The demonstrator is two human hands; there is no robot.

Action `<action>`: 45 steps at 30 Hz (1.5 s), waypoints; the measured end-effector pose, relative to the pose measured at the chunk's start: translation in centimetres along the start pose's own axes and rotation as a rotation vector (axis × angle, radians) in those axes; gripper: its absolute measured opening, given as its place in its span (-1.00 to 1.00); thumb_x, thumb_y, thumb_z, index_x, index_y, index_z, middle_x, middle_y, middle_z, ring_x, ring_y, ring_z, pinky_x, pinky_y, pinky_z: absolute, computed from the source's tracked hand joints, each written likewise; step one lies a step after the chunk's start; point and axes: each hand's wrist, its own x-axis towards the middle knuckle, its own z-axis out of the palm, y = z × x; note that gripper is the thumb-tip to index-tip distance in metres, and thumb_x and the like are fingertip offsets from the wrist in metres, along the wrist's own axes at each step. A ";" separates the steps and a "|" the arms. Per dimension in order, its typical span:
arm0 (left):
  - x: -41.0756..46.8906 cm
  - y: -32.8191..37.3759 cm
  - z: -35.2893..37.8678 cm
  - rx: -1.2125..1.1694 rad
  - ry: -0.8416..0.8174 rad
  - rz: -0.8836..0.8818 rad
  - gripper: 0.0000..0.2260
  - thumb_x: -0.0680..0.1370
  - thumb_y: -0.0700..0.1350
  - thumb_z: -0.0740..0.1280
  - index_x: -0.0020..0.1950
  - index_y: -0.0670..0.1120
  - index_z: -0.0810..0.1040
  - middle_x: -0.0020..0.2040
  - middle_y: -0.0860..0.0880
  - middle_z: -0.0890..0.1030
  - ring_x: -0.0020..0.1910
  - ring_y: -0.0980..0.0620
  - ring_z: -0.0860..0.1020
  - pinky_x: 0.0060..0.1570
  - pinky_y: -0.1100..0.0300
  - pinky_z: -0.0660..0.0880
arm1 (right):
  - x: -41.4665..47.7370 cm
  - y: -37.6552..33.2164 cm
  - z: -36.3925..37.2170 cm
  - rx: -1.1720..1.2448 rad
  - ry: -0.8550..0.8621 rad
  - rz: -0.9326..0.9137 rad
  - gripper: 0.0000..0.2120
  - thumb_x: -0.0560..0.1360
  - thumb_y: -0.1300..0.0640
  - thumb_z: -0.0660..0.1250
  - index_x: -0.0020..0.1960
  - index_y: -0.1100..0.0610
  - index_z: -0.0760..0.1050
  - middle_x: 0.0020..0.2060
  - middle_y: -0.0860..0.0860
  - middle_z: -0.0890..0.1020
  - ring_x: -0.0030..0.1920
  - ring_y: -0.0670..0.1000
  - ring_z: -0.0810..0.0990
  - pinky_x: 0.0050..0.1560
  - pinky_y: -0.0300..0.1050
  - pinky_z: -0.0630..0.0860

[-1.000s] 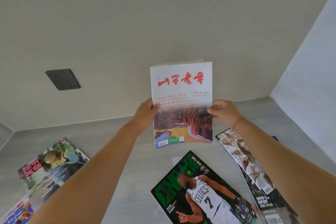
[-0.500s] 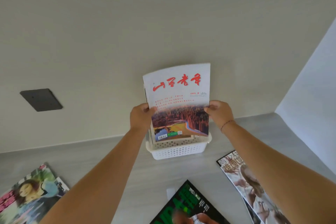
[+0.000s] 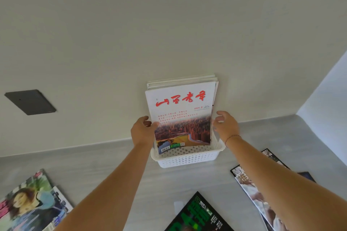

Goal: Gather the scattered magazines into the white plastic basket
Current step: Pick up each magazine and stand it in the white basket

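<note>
A white magazine with red title characters (image 3: 181, 116) stands upright in the white plastic basket (image 3: 187, 158), leaning on several other magazines (image 3: 180, 81) behind it against the wall. My left hand (image 3: 142, 131) grips its left edge, thumb over the cover. My right hand (image 3: 226, 125) is just off its right edge, fingers spread and holding nothing. On the grey counter lie a green-titled magazine (image 3: 197, 215) at the bottom middle, a pile of magazines (image 3: 251, 184) at the right under my forearm, and more magazines (image 3: 28, 202) at the bottom left.
The basket sits against the back wall. A dark wall plate (image 3: 30, 101) is on the wall at the left. A white side panel (image 3: 326, 84) closes the right. A small white paper slip (image 3: 178, 206) lies by the green-titled magazine.
The red-titled magazine has gone down into the basket in front of the others. My right hand has let go of its edge and opened. The camera has tilted up.
</note>
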 end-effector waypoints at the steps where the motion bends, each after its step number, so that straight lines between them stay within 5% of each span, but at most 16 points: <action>1: 0.0 0.0 0.1 0.004 -0.018 0.015 -0.82 0.46 -0.12 0.40 0.05 -0.09 0.61 -0.09 -0.03 0.66 -0.17 0.02 0.54 -0.15 0.18 0.48 | 0.1 -0.2 0.1 -0.010 -0.012 -0.011 -0.66 0.51 0.23 0.24 0.28 0.17 0.44 0.12 0.14 0.60 0.10 0.16 0.59 0.18 0.12 0.53; 5: 0.0 0.2 0.5 0.000 -0.013 0.038 -0.87 0.47 -0.18 0.37 -0.28 -0.04 0.59 -0.37 0.02 0.57 -0.33 -0.02 0.52 -0.38 0.25 0.43 | 0.0 -0.9 0.9 -0.092 -0.052 -0.074 -0.73 0.55 0.23 0.12 0.16 0.19 0.53 0.05 0.16 0.64 -0.01 0.16 0.62 0.09 0.10 0.57; 8: 0.0 0.5 0.6 -0.017 -0.011 0.030 -0.91 0.47 -0.19 0.37 -0.20 -0.13 0.67 -0.33 0.00 0.60 -0.38 0.04 0.51 -0.41 0.29 0.38 | -0.2 -0.9 1.1 -0.119 -0.028 -0.069 -0.72 0.55 0.23 0.13 0.19 0.19 0.50 0.12 0.15 0.61 0.01 0.12 0.58 0.07 -0.02 0.55; 12: -0.1 0.9 1.1 -0.020 0.009 0.034 -0.88 0.49 -0.17 0.34 -0.07 -0.14 0.67 -0.16 -0.08 0.68 -0.27 0.00 0.53 -0.42 0.32 0.34 | -0.1 -0.7 1.1 -0.127 -0.033 -0.042 -0.55 0.54 0.24 0.18 0.41 0.18 0.26 0.35 0.15 0.41 0.30 0.18 0.45 0.26 0.01 0.40; 18: -0.7 0.7 2.1 0.047 -0.028 0.045 -0.78 0.62 -0.19 0.13 0.13 -0.17 0.54 0.10 -0.16 0.63 -0.07 -0.07 0.54 -0.07 0.15 0.49 | 0.2 -2.1 2.1 0.054 -0.106 -0.089 -0.53 0.51 0.36 0.16 0.37 0.07 0.25 0.24 0.10 0.51 0.00 0.06 0.52 -0.05 -0.19 0.52; 24: -0.7 0.6 2.3 0.068 -0.036 0.053 -0.73 0.63 -0.21 0.06 0.17 -0.17 0.52 0.14 -0.17 0.61 -0.08 -0.03 0.50 -0.04 0.14 0.48 | 0.6 -1.6 2.1 0.083 -0.126 -0.110 -0.49 0.51 0.38 0.14 0.39 0.03 0.23 0.28 0.07 0.49 0.03 -0.01 0.46 -0.04 -0.24 0.50; 28: -1.1 0.6 2.0 0.096 -0.080 0.022 -0.73 0.64 -0.18 0.06 0.24 -0.20 0.46 0.20 -0.18 0.57 0.12 -0.17 0.55 0.03 0.08 0.52 | 0.6 -1.4 2.0 0.084 -0.129 -0.098 -0.53 0.49 0.38 0.17 0.35 0.10 0.24 0.24 0.11 0.50 0.08 0.11 0.54 -0.22 -0.39 0.42; 31: -1.7 0.5 1.5 0.114 -0.087 -0.039 -0.67 0.63 -0.18 0.09 0.38 -0.22 0.33 0.34 -0.20 0.47 0.28 -0.23 0.47 0.21 -0.10 0.48 | -0.1 -1.3 1.5 0.057 -0.112 -0.077 -0.51 0.50 0.35 0.19 0.39 0.17 0.19 0.36 0.12 0.40 0.26 0.14 0.45 -0.01 -0.26 0.47; 35: -4.0 -0.7 0.0 0.035 -0.020 -0.019 -0.57 0.61 -0.10 0.17 0.48 -0.13 0.23 0.45 -0.10 0.36 0.42 -0.11 0.35 0.36 -0.02 0.33 | -3.3 -0.1 0.1 0.044 -0.048 -0.113 -0.46 0.51 0.30 0.20 0.46 0.17 0.16 0.44 0.10 0.28 0.40 0.09 0.33 0.30 -0.11 0.34; 39: -7.7 -3.5 -1.6 -0.020 0.069 0.003 -0.56 0.57 -0.14 0.25 0.45 -0.13 0.29 0.40 -0.11 0.39 0.38 -0.09 0.37 0.36 -0.04 0.34 | -9.4 3.3 -0.9 -0.055 0.051 -0.186 -0.58 0.46 0.35 0.21 0.30 0.16 0.36 0.25 0.07 0.40 0.18 -0.01 0.46 0.17 -0.19 0.39; 45: -16.0 -9.8 -2.6 -0.068 -0.024 -0.275 -0.56 0.56 -0.12 0.28 0.42 -0.11 0.30 0.39 -0.09 0.38 0.33 -0.11 0.40 0.28 -0.03 0.39 | -17.7 10.2 -1.3 -0.213 -0.141 0.086 -0.65 0.46 0.24 0.28 0.24 0.19 0.39 0.17 0.10 0.47 0.12 0.01 0.47 0.16 -0.07 0.46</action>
